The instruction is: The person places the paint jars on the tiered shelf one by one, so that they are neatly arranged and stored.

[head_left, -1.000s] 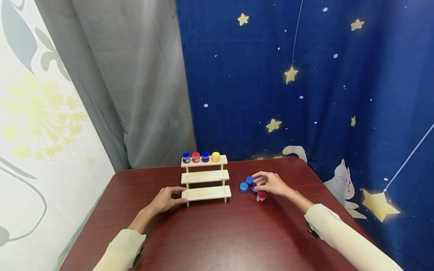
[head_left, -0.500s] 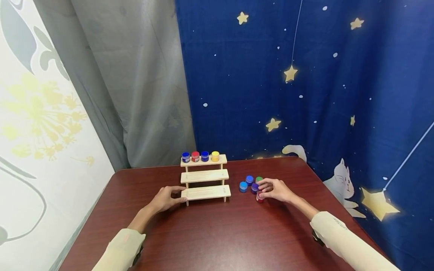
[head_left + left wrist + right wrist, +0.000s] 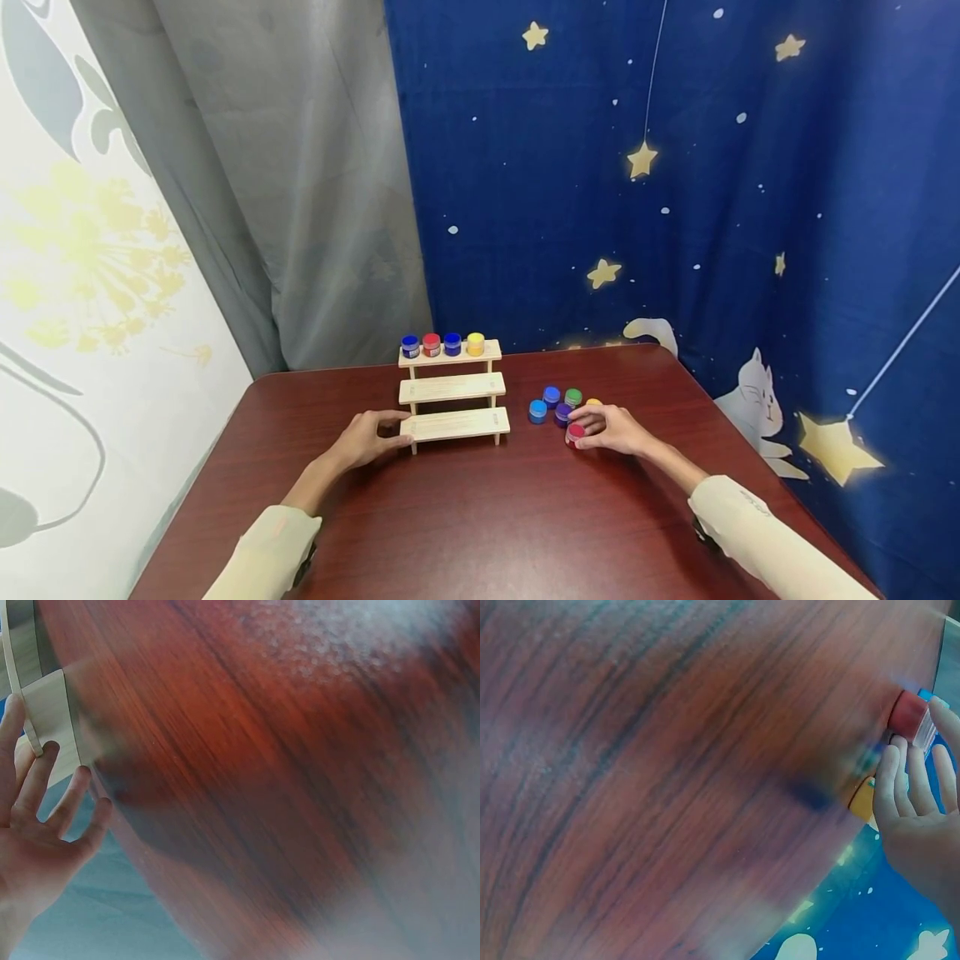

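A three-step wooden stand stands on the table, with blue, red, blue and yellow paint jars along its top step. My left hand holds the left end of its lowest step, thumb in front and fingers behind; in the left wrist view the fingertips meet the board. To the right, my right hand has thumb and fingers around a red paint jar, which sits on the table. In the right wrist view the red jar lies between thumb and fingers.
Beside the right hand stand a light blue jar, a blue jar, a purple jar, a green jar and a partly hidden yellow jar. Curtains hang behind the dark red table.
My right hand has moved from above the blue and purple jars toward me, to the red jar, uncovering the green one. The left hand has stayed on the stand.
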Action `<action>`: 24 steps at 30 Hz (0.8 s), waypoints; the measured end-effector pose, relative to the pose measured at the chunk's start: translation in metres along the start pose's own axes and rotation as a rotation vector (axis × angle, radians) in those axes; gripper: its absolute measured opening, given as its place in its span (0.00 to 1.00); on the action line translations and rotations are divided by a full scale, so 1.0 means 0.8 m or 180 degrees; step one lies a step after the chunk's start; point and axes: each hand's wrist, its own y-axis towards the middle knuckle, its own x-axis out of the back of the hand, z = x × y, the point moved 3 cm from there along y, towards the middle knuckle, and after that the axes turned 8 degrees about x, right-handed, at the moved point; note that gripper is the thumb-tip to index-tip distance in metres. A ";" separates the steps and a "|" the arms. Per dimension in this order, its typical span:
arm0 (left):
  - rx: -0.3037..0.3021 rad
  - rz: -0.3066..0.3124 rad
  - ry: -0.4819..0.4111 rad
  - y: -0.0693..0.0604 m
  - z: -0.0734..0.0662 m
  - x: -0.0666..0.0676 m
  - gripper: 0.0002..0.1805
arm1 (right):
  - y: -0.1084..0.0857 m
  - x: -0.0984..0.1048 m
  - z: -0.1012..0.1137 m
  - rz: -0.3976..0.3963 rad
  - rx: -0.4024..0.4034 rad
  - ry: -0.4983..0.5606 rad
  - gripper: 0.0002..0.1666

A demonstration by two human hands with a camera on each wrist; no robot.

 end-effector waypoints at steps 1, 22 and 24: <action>0.0000 0.0003 -0.0008 0.000 0.000 0.000 0.26 | -0.001 -0.001 0.000 0.0021 -0.0023 0.0008 0.26; 0.0022 -0.0001 -0.0029 0.000 0.000 0.000 0.26 | 0.002 -0.010 0.007 0.0047 -0.0032 0.0024 0.24; 0.0027 0.0005 -0.0028 -0.001 0.000 0.000 0.26 | 0.004 -0.011 0.009 0.0047 -0.0012 0.0065 0.24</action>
